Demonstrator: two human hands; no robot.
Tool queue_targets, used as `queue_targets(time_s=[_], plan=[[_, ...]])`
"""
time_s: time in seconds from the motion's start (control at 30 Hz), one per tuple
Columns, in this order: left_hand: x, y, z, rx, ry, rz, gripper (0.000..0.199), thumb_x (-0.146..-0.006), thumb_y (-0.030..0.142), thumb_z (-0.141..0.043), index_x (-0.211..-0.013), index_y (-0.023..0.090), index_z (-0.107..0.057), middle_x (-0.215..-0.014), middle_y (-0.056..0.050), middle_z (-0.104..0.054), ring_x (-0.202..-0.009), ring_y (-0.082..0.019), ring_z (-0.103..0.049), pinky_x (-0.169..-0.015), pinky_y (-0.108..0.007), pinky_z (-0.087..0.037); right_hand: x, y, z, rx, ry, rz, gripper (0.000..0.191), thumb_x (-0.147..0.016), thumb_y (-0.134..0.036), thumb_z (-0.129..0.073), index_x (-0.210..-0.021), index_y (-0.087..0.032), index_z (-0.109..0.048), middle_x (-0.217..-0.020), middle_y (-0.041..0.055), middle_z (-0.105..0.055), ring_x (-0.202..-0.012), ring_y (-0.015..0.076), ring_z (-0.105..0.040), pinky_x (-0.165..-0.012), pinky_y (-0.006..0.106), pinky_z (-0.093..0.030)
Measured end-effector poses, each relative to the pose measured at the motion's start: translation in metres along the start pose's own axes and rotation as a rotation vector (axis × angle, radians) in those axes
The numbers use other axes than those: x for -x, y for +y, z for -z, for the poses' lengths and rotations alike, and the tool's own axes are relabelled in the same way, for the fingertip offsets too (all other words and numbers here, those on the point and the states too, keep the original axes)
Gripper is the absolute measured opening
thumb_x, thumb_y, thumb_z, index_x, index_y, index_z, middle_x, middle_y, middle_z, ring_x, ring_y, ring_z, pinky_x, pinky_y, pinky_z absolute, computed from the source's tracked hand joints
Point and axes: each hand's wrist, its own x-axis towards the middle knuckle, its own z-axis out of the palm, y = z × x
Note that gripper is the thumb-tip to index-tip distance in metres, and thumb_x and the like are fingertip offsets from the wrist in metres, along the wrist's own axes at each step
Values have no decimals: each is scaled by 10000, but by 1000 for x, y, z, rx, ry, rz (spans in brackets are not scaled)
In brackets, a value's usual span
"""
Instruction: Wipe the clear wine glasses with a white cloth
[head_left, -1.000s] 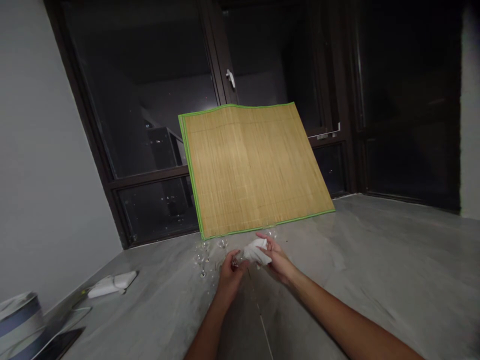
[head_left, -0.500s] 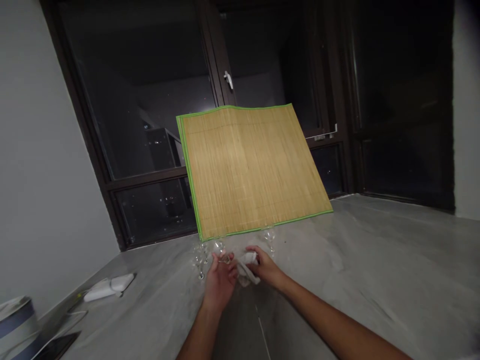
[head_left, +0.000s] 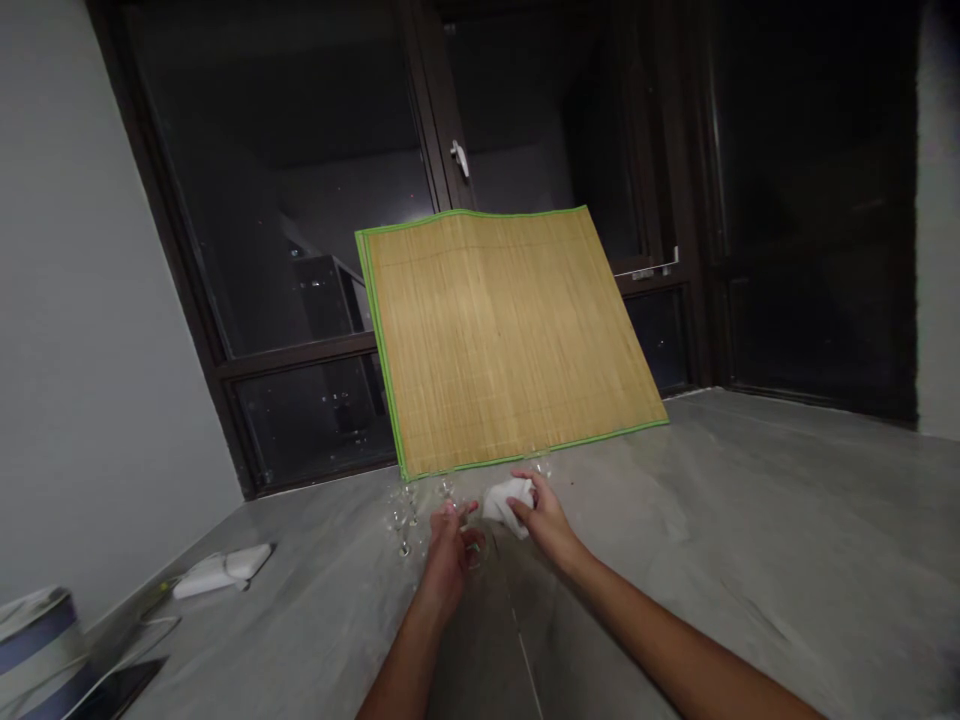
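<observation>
My left hand (head_left: 448,550) is closed on a clear glass (head_left: 475,550), whose round rim shows just right of the fingers. A crumpled white cloth (head_left: 508,505) is gripped in my right hand (head_left: 546,518), close to the right of the glass and apart from it. Left of my left hand, clear stemmed glasses (head_left: 397,520) stand on the grey marbled surface (head_left: 675,540). Another clear glass (head_left: 448,486) is just behind my left hand, and one more (head_left: 541,463) is behind my right hand, partly hidden by it.
A bamboo mat (head_left: 502,340) with green edging leans against the dark window (head_left: 285,200). At the left lies a white power strip (head_left: 223,572) with a cord. A blue and white container (head_left: 39,650) and a dark flat object (head_left: 124,690) are at the lower left.
The white cloth and my right hand have moved slightly right and up, away from my left hand. My left hand has turned, and the glass rim now shows beside it.
</observation>
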Motion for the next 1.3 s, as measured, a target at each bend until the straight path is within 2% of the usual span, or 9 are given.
queue_targets(time_s=[0.13,0.23,0.47,0.57,0.73,0.87,0.97,1.2,1.3], plan=[[-8,-18,0,-139,32,3,666,-728,758,-572,-1167,274,-442,-1261,-55,-629,-439,-53,-524,-382,-201,-281,-2,-4,5,72,174,157,492,-728,-369,-638,-1168,-203,-495,-811,-3,-579,-739,187,-573,-660,279,-469],[-11,-25,0,-208,24,-9,666,-739,767,-541,-1166,271,-420,-1302,-84,-612,-402,-49,-504,-365,-205,-281,0,-6,6,83,189,212,482,-771,-348,-622,-1207,-204,-477,-875,16,-596,-779,188,-583,-697,282,-476],[-7,-21,2,-387,-88,-52,668,-767,746,-515,-1225,261,-485,-1293,-93,-629,-432,-62,-542,-374,-210,-299,9,-20,4,160,258,357,357,-823,-317,-570,-1159,-209,-515,-1047,57,-615,-925,204,-586,-835,314,-479],[-8,-18,3,-394,-97,-57,709,-763,746,-520,-1270,251,-495,-1296,-106,-625,-461,-78,-566,-377,-212,-300,12,-25,4,168,288,392,340,-838,-323,-563,-1154,-208,-516,-1085,69,-603,-981,213,-575,-877,330,-470],[-6,-13,4,-410,-64,-60,729,-750,740,-544,-1277,237,-518,-1214,-113,-664,-480,-100,-573,-384,-216,-314,16,-23,3,209,246,421,335,-852,-324,-564,-1163,-209,-520,-1066,64,-603,-956,212,-572,-869,333,-471],[-4,-13,6,-556,-45,-207,616,-822,680,-508,-1201,197,-565,-944,-61,-719,-522,-122,-568,-496,-243,-422,17,-19,2,223,211,441,318,-867,-319,-559,-1163,-209,-523,-1046,58,-607,-930,202,-578,-832,311,-484],[-2,-12,9,-684,-4,-294,543,-854,632,-497,-1150,187,-592,-788,-25,-701,-586,-151,-601,-556,-247,-443,18,-15,1,236,197,458,315,-871,-312,-551,-1165,-201,-519,-1042,58,-610,-931,198,-584,-829,310,-492],[-1,-6,12,-679,65,-302,376,-824,501,-550,-1031,197,-628,-752,-18,-712,-663,-187,-671,-622,-266,-485,20,-13,-1,282,174,492,323,-851,-280,-550,-1159,-184,-528,-1041,58,-620,-929,193,-598,-828,311,-498],[-2,-6,15,-618,108,-309,418,-815,463,-544,-1099,168,-631,-740,-22,-712,-682,-197,-674,-660,-289,-502,22,-15,-2,300,132,492,313,-827,-260,-551,-1130,-180,-543,-1011,54,-633,-905,194,-608,-804,299,-501]])
